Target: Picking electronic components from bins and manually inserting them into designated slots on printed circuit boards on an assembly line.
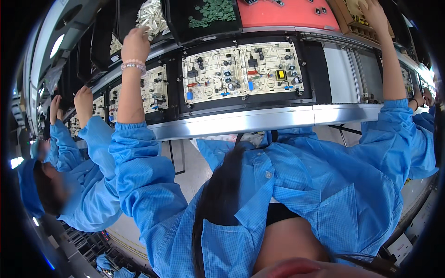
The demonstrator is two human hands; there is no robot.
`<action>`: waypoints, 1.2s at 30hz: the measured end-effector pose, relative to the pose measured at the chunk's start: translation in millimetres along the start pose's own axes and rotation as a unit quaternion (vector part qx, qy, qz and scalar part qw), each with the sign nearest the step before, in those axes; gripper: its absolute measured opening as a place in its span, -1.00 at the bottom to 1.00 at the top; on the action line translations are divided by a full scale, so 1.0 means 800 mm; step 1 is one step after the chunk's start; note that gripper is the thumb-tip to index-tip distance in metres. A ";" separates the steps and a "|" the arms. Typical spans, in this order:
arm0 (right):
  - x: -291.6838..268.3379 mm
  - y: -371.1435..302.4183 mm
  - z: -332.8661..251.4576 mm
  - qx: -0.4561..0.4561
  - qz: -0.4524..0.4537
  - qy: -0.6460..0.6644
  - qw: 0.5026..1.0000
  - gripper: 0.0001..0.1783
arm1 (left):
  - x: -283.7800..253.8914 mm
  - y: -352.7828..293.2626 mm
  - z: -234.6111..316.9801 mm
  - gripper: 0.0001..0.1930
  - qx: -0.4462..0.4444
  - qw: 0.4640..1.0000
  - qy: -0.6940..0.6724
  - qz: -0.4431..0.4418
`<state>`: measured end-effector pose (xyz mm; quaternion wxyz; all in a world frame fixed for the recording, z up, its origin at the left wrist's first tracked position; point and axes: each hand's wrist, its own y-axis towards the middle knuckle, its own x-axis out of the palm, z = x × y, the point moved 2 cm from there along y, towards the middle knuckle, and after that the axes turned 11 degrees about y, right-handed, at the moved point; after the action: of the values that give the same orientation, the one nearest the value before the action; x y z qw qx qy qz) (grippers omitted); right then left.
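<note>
My left hand (136,45), with a beaded bracelet at the wrist, reaches to a black bin of white parts (151,17). Its fingers are bent together at the bin's near edge, and anything in them is hidden. At the upper right, my right hand (373,16) is over a cardboard box (345,16) with yellow-and-black components (360,19). The top edge of the picture cuts off part of its fingers. Between my arms, two cream circuit boards (212,76) (272,69) lie side by side in a black frame. The right board carries a yellow component (281,74).
Green discs (212,13) fill part of another black bin, beside a red mat (287,16) with small dark parts. A metal rail (236,121) runs along the near edge. On my left a co-worker (88,106) in blue works at more boards (153,92); another person's hand (419,98) shows far right.
</note>
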<state>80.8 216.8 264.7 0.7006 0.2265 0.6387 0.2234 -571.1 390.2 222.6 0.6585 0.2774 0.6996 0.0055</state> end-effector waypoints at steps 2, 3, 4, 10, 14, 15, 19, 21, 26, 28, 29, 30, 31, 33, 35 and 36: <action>0.012 -0.009 0.012 0.109 -0.118 0.114 0.980 -0.49 | -0.007 0.002 0.001 -0.77 0.023 0.989 -0.038 0.142; 0.012 -0.011 0.009 0.108 -0.122 0.114 0.980 -0.49 | -0.016 0.004 0.013 -0.77 0.022 0.989 -0.040 0.139; 0.010 -0.013 0.007 0.124 -0.146 0.114 0.975 -0.47 | -0.037 0.005 0.037 -0.78 0.069 0.975 -0.073 0.197; -0.020 0.014 -0.027 0.253 -0.243 0.146 0.925 -0.31 | -0.033 0.017 0.161 -0.77 0.260 0.965 0.013 -0.035; 0.059 -0.010 0.095 0.218 -0.091 0.033 0.971 -0.62 | -0.005 0.030 0.186 -0.74 0.203 0.951 0.133 -0.190; 0.073 -0.013 0.122 0.219 -0.087 0.030 0.971 -0.62 | -0.008 0.034 0.189 -0.74 0.187 0.953 0.141 -0.195; 0.054 -0.017 0.137 0.228 -0.179 0.007 0.957 -0.44 | -0.022 0.044 0.194 -0.76 0.189 0.956 0.146 -0.172; 0.032 -0.005 0.103 0.242 -0.174 0.023 0.954 -0.49 | -0.013 0.041 0.180 -0.75 0.185 0.963 0.142 -0.137; 0.031 -0.005 0.047 0.272 -0.016 0.154 0.950 -0.71 | -0.023 0.030 0.176 -0.79 0.183 0.966 0.145 -0.108; 0.018 -0.010 0.037 0.315 0.038 0.189 0.930 -0.69 | -0.041 0.030 0.177 -0.79 0.140 0.984 0.073 -0.076; 0.014 -0.012 0.033 0.334 0.064 0.208 0.917 -0.67 | -0.054 0.027 0.177 -0.80 0.121 0.991 0.008 -0.055; 0.003 -0.009 0.015 0.335 0.064 0.203 0.918 -0.67 | -0.065 0.022 0.170 -0.81 0.114 0.991 -0.060 -0.044; -0.015 -0.007 -0.004 0.344 0.078 0.279 0.893 -0.67 | -0.072 0.019 0.162 -0.82 0.109 0.985 -0.128 -0.034; -0.029 -0.005 -0.020 0.353 0.097 0.348 0.863 -0.66 | -0.088 0.008 0.155 -0.84 0.073 0.967 -0.234 -0.068; -0.016 0.000 -0.039 0.265 0.158 0.510 0.803 -0.67 | -0.091 -0.018 0.136 -0.88 0.017 0.916 -0.380 -0.129; -0.007 -0.005 -0.050 0.190 0.176 0.571 0.779 -0.72 | -0.092 -0.034 0.127 -0.90 0.005 0.895 -0.423 -0.143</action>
<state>40.2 211.7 263.5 0.0981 0.2944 0.9001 0.3057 -488.9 301.9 266.2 0.8844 0.1537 0.3871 -0.2107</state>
